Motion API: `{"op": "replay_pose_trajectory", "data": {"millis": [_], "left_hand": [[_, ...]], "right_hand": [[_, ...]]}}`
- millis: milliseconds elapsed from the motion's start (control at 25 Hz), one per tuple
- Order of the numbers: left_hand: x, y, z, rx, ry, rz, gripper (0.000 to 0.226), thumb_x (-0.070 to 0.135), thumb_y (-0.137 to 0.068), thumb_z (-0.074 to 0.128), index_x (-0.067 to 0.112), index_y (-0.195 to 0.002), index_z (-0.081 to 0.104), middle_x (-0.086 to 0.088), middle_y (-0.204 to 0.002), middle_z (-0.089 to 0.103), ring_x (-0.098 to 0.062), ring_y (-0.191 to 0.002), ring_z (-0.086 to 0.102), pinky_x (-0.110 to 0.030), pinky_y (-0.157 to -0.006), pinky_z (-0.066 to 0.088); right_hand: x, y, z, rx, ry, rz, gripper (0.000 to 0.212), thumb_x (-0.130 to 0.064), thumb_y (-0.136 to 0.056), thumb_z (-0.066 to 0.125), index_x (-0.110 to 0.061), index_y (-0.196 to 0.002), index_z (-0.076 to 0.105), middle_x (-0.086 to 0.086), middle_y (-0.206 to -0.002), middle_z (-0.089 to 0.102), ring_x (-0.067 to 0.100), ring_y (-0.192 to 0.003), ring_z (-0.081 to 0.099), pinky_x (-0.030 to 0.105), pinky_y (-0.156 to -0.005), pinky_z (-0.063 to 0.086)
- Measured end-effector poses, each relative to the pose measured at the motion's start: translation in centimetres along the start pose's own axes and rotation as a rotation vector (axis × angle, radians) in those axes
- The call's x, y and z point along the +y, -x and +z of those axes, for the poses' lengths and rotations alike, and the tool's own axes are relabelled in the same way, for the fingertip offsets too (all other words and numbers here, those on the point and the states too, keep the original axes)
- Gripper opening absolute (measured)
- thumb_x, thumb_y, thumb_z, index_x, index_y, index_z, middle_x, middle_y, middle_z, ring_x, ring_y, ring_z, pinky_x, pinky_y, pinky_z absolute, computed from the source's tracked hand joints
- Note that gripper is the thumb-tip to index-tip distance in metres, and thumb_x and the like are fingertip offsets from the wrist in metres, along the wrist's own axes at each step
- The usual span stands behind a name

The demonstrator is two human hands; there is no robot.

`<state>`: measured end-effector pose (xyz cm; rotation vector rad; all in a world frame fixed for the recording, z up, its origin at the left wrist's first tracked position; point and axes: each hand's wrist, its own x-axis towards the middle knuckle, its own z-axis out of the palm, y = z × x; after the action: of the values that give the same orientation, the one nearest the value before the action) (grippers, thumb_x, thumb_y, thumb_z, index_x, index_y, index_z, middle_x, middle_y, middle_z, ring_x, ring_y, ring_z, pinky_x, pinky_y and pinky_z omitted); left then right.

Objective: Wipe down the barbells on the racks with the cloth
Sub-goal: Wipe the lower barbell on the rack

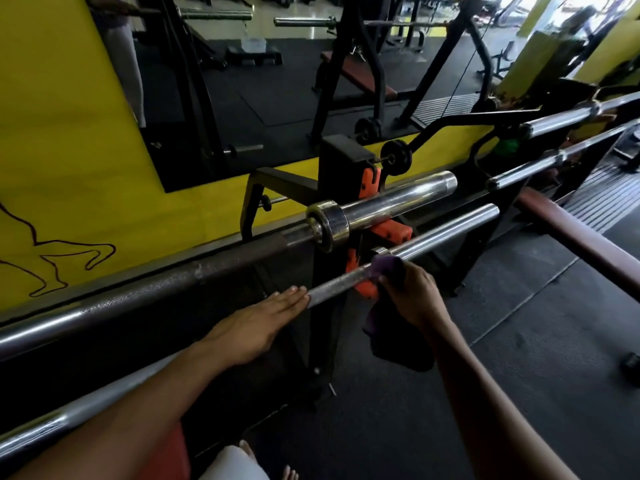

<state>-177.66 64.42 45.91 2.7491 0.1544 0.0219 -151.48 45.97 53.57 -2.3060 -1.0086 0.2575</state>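
Observation:
Two barbells lie across a black rack (341, 168) with orange hooks. The upper barbell (391, 200) has a thick chrome sleeve and collar. The lower barbell (443, 228) is thinner, with a knurled shaft. My right hand (412, 292) grips a purple cloth (386, 266) wrapped round the lower barbell's shaft, just inside its collar; the cloth's tail hangs down below the hand. My left hand (252, 325) lies flat along the same shaft, fingers straight, fingertips touching the bar to the left of the cloth.
A yellow wall (69, 150) with a mirror runs behind the rack. More barbells (554, 124) rest on racks to the right, beside a brown padded bench edge (575, 233). Black rubber flooring (519, 323) spreads below. My bare foot (289, 474) shows at the bottom.

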Motion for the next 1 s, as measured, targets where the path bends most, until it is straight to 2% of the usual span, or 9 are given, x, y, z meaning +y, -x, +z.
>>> {"op": "replay_pose_trajectory", "data": {"millis": [80,160,240,440,600,720,840,920,1000], "left_hand": [[-0.3,1.1,0.2,0.027,-0.005,-0.006,0.074,0.002,-0.101,0.042,0.027,-0.162,0.007,0.009,-0.170,-0.001,-0.002,-0.154,-0.003,-0.027,-0.127,0.004],[-0.5,3.1,0.1,0.066,-0.026,-0.035,0.060,0.017,-0.107,0.036,0.025,-0.162,0.013,0.008,-0.170,0.008,-0.005,-0.155,0.005,-0.029,-0.126,0.010],[-0.8,5.7,-0.5,0.089,-0.064,-0.061,0.053,0.032,-0.109,0.025,0.025,-0.162,0.019,0.008,-0.169,0.014,-0.006,-0.155,0.011,-0.028,-0.126,0.012],[-0.7,11.6,-2.1,0.063,-0.155,-0.130,0.056,0.042,-0.109,0.006,0.028,-0.162,0.021,0.011,-0.169,0.011,0.003,-0.152,0.006,-0.014,-0.122,0.003],[-0.4,11.9,-2.0,0.023,-0.162,-0.189,0.062,0.024,-0.100,0.027,0.027,-0.162,0.021,0.008,-0.168,0.015,0.003,-0.149,0.003,-0.007,-0.117,-0.003],[0.3,12.0,-2.4,0.036,-0.138,-0.206,0.061,0.025,-0.100,0.031,0.027,-0.160,0.028,0.008,-0.166,0.021,-0.001,-0.145,0.017,0.000,-0.111,-0.004],[1.0,11.9,-2.8,0.094,-0.194,-0.190,0.061,0.017,-0.095,0.051,0.021,-0.154,0.041,0.003,-0.160,0.036,-0.003,-0.136,0.029,0.004,-0.105,-0.008],[0.9,11.8,-2.7,0.082,-0.146,-0.190,0.073,0.005,-0.090,0.066,0.021,-0.155,0.039,0.002,-0.162,0.033,-0.002,-0.139,0.026,0.002,-0.108,-0.004],[0.4,12.0,-2.6,0.047,-0.125,-0.187,0.077,0.004,-0.094,0.063,0.027,-0.159,0.030,0.009,-0.166,0.021,-0.003,-0.142,0.025,-0.005,-0.115,0.007]], "right_hand": [[-0.3,0.9,0.3,0.170,-0.084,-0.029,0.024,-0.020,-0.093,0.066,-0.019,-0.116,0.064,-0.002,-0.115,0.064,0.014,-0.103,0.058,0.025,-0.083,0.039],[-0.7,1.8,2.4,0.140,-0.008,-0.082,0.035,-0.020,-0.092,0.064,-0.021,-0.127,0.057,-0.003,-0.127,0.057,0.016,-0.108,0.054,0.031,-0.084,0.042],[-0.6,1.8,4.7,0.082,0.244,-0.116,0.046,-0.019,-0.088,0.065,-0.026,-0.131,0.053,-0.005,-0.132,0.052,0.024,-0.109,0.051,0.035,-0.078,0.043],[-0.9,0.1,6.1,0.083,0.315,-0.110,0.037,-0.017,-0.085,0.064,-0.025,-0.121,0.060,0.002,-0.122,0.053,0.031,-0.112,0.050,0.043,-0.084,0.044],[0.8,-0.9,5.2,0.026,0.222,-0.167,0.027,-0.017,-0.090,0.066,-0.013,-0.116,0.062,0.010,-0.121,0.056,0.035,-0.115,0.052,0.045,-0.093,0.044],[-0.2,-1.1,5.1,0.002,0.223,-0.131,0.025,-0.017,-0.092,0.063,-0.010,-0.116,0.060,0.011,-0.120,0.053,0.034,-0.115,0.051,0.044,-0.092,0.044],[-1.8,-0.2,5.7,-0.021,0.273,-0.234,0.027,-0.011,-0.092,0.060,-0.010,-0.119,0.061,0.010,-0.116,0.054,0.031,-0.107,0.057,0.039,-0.086,0.045],[-2.4,1.4,6.8,-0.045,0.182,-0.258,0.028,-0.006,-0.092,0.058,-0.011,-0.120,0.060,0.010,-0.127,0.051,0.028,-0.109,0.058,0.034,-0.086,0.045],[-3.1,3.3,8.7,-0.013,0.040,-0.224,0.028,-0.005,-0.091,0.059,-0.009,-0.119,0.061,0.010,-0.135,0.048,0.029,-0.118,0.055,0.031,-0.095,0.043]]}}
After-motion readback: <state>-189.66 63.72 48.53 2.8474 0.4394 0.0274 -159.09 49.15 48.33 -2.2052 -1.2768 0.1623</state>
